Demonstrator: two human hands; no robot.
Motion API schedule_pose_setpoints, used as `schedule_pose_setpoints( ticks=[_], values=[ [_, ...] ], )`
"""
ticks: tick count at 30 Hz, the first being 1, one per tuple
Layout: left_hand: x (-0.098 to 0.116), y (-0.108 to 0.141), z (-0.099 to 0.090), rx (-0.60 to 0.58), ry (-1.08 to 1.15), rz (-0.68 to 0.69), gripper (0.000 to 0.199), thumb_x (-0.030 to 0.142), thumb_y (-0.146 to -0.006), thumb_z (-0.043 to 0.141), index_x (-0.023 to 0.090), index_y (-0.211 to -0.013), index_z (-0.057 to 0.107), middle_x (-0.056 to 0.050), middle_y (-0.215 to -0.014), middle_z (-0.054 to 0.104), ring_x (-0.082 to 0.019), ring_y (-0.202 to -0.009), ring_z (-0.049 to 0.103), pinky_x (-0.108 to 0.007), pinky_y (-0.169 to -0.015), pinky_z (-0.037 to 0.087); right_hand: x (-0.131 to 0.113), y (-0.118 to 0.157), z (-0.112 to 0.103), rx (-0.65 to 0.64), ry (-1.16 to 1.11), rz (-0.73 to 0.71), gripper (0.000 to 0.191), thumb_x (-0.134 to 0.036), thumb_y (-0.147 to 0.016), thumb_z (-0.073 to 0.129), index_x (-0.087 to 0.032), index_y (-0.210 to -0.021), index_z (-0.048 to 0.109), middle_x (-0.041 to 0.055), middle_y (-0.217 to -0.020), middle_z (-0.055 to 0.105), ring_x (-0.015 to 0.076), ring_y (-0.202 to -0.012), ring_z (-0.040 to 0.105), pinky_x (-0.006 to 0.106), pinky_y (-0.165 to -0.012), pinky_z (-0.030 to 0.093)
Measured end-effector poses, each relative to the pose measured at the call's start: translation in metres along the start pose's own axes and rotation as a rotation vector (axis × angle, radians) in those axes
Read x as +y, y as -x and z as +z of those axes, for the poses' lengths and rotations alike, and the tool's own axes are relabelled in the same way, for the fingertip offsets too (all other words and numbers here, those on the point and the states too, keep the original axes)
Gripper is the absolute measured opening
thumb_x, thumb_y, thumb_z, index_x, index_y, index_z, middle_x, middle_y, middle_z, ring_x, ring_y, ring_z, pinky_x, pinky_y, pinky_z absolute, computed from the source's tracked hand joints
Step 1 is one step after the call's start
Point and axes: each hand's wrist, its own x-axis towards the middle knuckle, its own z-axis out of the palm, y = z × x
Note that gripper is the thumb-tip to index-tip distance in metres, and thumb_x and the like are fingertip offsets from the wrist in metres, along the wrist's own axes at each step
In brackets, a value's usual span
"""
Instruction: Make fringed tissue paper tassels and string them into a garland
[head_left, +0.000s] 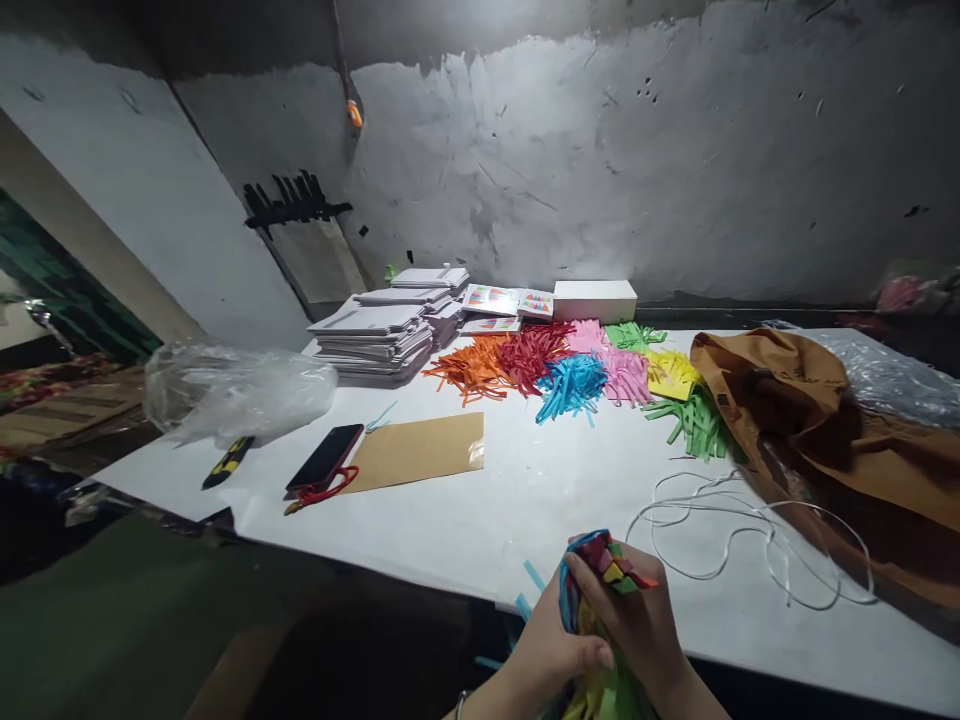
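At the table's front edge, both my hands are wrapped round one bundle of multicoloured paper fringe [611, 565]. Its folded top, in blue, red, yellow and green, pokes out above my fingers. My left hand [551, 640] is closed on the bundle from the left, its thumb pressed against the front. From the other side my right hand [645, 610] grips the same bundle near the top. Yellow and green strips hang below my palms, and loose blue strips [532, 575] stick out at the left. The bundle's lower end leaves the picture.
Fringe piles, including orange [472, 368] and blue [572, 385], lie across the white table [450, 530]. Behind are stacked white packs [375, 335] and a white box [595, 300]. A phone [326, 458], brown card [420, 450], cutter [227, 462], white cord [750, 510] and brown cloth [862, 430] surround them.
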Motion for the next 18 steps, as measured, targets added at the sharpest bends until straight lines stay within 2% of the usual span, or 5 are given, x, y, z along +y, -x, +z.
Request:
schedule_pose_setpoints(
  ticks=[6,8,12,15,18],
  values=[
    [-0.006,-0.002,-0.010,0.157,-0.306,-0.206,0.052,0.034,-0.053,0.090,0.012,-0.097,0.074,-0.009,-0.086,0.074,-0.037,-0.095,0.067,-0.044,-0.086,0.054,0.007,-0.011,0.008,-0.043,0.013,0.021,0.036,-0.044,-0.089,0.062,-0.020,-0.064,0.054,-0.0026,-0.057,0.048,0.0117,-0.054,0.044,0.023,-0.053,0.037],
    [0.000,-0.004,-0.022,0.222,-0.402,-0.211,0.040,0.029,-0.057,0.084,0.012,-0.092,0.075,-0.008,-0.083,0.075,-0.036,-0.092,0.068,-0.042,-0.082,0.055,0.013,-0.015,0.000,-0.176,-0.153,0.073,0.031,-0.049,-0.083,0.069,-0.020,-0.093,0.065,-0.0023,-0.068,0.056,0.0112,-0.056,0.047,0.022,-0.052,0.039],
    [0.040,-0.004,-0.058,0.323,-0.421,-0.071,0.043,0.034,-0.053,0.082,0.013,-0.090,0.075,-0.007,-0.082,0.074,-0.032,-0.083,0.068,-0.038,-0.077,0.055,0.042,-0.011,-0.047,-0.387,-0.534,0.289,0.085,-0.051,-0.074,0.079,-0.033,-0.147,0.039,0.0016,-0.106,0.060,0.0053,-0.053,0.041,0.020,-0.049,0.038],
    [0.084,0.002,-0.086,0.409,-0.456,-0.026,0.044,0.041,-0.058,0.079,0.013,-0.092,0.073,-0.007,-0.083,0.074,-0.030,-0.083,0.067,-0.038,-0.076,0.054,0.072,0.001,-0.086,-0.312,-0.288,0.293,0.046,-0.046,-0.085,0.069,-0.031,-0.128,0.061,0.0009,-0.090,0.064,0.0098,-0.057,0.052,0.022,-0.054,0.043],
    [0.120,0.001,-0.095,0.451,-0.551,0.030,0.037,0.036,-0.066,0.072,0.012,-0.095,0.072,-0.008,-0.088,0.074,-0.029,-0.085,0.067,-0.037,-0.077,0.053,0.081,0.012,-0.096,-0.227,0.105,0.072,0.020,-0.041,-0.092,0.057,-0.027,-0.094,0.072,0.0022,-0.072,0.066,0.0188,-0.066,0.064,0.026,-0.059,0.049]
  ],
)
